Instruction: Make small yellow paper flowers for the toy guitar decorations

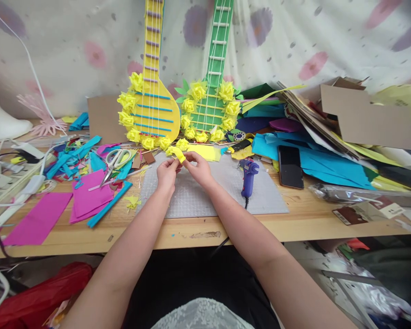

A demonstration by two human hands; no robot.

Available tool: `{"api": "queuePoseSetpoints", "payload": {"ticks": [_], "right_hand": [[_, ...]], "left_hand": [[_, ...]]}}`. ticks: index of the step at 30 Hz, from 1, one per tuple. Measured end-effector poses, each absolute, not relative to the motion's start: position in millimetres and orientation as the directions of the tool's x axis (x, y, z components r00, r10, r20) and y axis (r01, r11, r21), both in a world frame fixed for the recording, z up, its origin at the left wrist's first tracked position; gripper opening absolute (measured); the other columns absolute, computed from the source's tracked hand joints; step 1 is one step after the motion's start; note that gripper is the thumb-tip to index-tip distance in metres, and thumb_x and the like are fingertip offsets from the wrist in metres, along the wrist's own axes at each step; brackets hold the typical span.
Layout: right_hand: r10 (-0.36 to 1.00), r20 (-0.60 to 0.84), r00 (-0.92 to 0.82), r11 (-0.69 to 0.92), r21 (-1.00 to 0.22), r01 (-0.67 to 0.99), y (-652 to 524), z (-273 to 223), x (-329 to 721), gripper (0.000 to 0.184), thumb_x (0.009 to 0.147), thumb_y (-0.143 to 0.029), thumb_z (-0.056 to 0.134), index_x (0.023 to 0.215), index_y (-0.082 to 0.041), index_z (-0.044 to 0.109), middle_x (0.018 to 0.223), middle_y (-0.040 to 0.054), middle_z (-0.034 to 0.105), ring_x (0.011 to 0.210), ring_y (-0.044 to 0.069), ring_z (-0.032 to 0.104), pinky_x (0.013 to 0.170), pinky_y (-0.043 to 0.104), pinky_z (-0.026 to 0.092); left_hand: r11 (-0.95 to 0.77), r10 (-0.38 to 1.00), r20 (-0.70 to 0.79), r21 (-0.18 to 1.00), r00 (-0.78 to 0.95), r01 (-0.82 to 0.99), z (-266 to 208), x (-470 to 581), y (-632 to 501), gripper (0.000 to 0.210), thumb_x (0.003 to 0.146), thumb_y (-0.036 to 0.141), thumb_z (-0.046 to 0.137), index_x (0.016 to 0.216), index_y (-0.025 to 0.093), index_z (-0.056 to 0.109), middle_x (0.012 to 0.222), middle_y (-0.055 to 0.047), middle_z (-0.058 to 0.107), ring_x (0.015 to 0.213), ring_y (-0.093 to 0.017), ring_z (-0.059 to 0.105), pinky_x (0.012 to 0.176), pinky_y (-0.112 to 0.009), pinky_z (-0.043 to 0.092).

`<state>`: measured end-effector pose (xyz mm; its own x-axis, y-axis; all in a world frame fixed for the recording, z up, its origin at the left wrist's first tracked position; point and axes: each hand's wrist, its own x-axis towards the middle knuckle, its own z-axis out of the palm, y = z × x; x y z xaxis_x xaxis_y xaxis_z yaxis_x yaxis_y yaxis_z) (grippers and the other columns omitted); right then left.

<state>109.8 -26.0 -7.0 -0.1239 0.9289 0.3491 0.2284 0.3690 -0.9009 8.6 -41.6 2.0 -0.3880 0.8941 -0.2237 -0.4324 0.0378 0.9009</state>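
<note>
Between my two hands, above the grey cutting mat (pixel 192 201), is a small piece of yellow crepe paper (pixel 177 153). My left hand (pixel 166 175) pinches its lower left side, fingertips together. From the right, my right hand (pixel 198 168) grips the same paper with thumb and fingers. Just behind stand a yellow paper guitar (pixel 166 105) and a green paper guitar (pixel 219 59), both trimmed with yellow paper flowers. A flat yellow paper sheet (pixel 205 152) lies behind my right hand. The purple glue gun (pixel 248 178) rests on the mat to the right.
Scissors (pixel 118 160) lie on paper scraps at left, near pink paper sheets (pixel 92 194) and a blue strip (pixel 109 204). A phone (pixel 291 167) sits on blue paper (pixel 339 167) at right, before stacked cardboard (pixel 366 116). White cables and power strips crowd the far left.
</note>
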Motion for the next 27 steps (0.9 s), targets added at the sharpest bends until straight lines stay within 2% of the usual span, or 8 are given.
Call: {"api": "queuePoseSetpoints", "payload": {"ticks": [5,9,12,15,17,20,27], "right_hand": [[0.957,0.265,-0.119,0.273,-0.961,0.053,-24,-8,110,0.02,0.071,-0.029,0.051,0.087,-0.018,0.055,0.075,-0.0014,0.058,0.068,0.01,0.053,0.071,0.026,0.044],[0.959,0.179,-0.22,0.192,-0.981,0.035,-24,-8,109,0.03,0.067,-0.029,0.056,0.095,-0.019,0.049,0.071,-0.0043,0.052,0.062,0.008,0.05,0.063,0.023,0.043],[0.977,0.187,-0.106,0.201,-0.969,0.141,-24,-9,108,0.039,0.063,-0.029,0.06,0.098,-0.02,0.046,0.081,-0.0016,0.051,0.067,0.009,0.049,0.065,0.024,0.044],[0.942,0.335,0.026,0.304,-0.881,0.362,-29,-7,109,0.035,0.064,-0.032,0.061,0.092,-0.02,0.046,0.09,0.0024,0.051,0.074,0.011,0.048,0.067,0.026,0.042],[0.913,0.407,-0.026,0.364,-0.785,0.501,-34,-5,109,0.023,0.068,-0.034,0.059,0.084,-0.021,0.047,0.084,0.002,0.053,0.072,0.013,0.047,0.067,0.026,0.039],[0.917,0.372,-0.141,0.378,-0.703,0.602,-40,-1,108,0.012,0.074,-0.032,0.053,0.074,-0.021,0.048,0.073,0.0011,0.055,0.066,0.013,0.046,0.062,0.026,0.034],[0.949,0.285,-0.136,0.303,-0.701,0.646,-40,-1,108,0.015,0.077,-0.031,0.051,0.067,-0.02,0.048,0.067,0.0007,0.058,0.059,0.013,0.046,0.057,0.024,0.029]], "left_hand": [[0.029,0.896,-0.208,0.91,-0.393,-0.414,3,9,-43,0.019,0.058,0.02,0.071,0.057,0.014,0.053,0.054,0.002,0.055,0.051,-0.008,0.052,0.056,-0.021,0.041],[0.026,0.9,-0.215,0.895,-0.379,-0.446,0,9,-42,0.022,0.057,0.02,0.071,0.056,0.015,0.05,0.056,0.002,0.055,0.054,-0.008,0.053,0.059,-0.022,0.042],[0.049,0.906,-0.245,0.87,-0.345,-0.49,-1,7,-41,0.021,0.058,0.019,0.07,0.058,0.015,0.05,0.061,0.001,0.058,0.057,-0.009,0.056,0.064,-0.024,0.044],[0.072,0.899,-0.289,0.837,-0.328,-0.542,-1,5,-39,0.016,0.061,0.016,0.067,0.061,0.015,0.051,0.063,0.001,0.059,0.057,-0.008,0.056,0.066,-0.025,0.046],[0.082,0.894,-0.315,0.812,-0.317,-0.577,1,3,-38,0.012,0.064,0.014,0.064,0.063,0.015,0.052,0.062,0.0,0.059,0.055,-0.008,0.056,0.066,-0.025,0.047],[0.092,0.883,-0.354,0.775,-0.308,-0.626,2,0,-37,0.007,0.067,0.011,0.06,0.066,0.014,0.053,0.061,0.0,0.059,0.054,-0.008,0.055,0.063,-0.023,0.048],[0.164,0.897,-0.388,0.735,-0.21,-0.659,3,-2,-36,0.002,0.07,0.012,0.058,0.07,0.013,0.059,0.062,-0.001,0.061,0.055,-0.008,0.057,0.063,-0.022,0.049]]}}
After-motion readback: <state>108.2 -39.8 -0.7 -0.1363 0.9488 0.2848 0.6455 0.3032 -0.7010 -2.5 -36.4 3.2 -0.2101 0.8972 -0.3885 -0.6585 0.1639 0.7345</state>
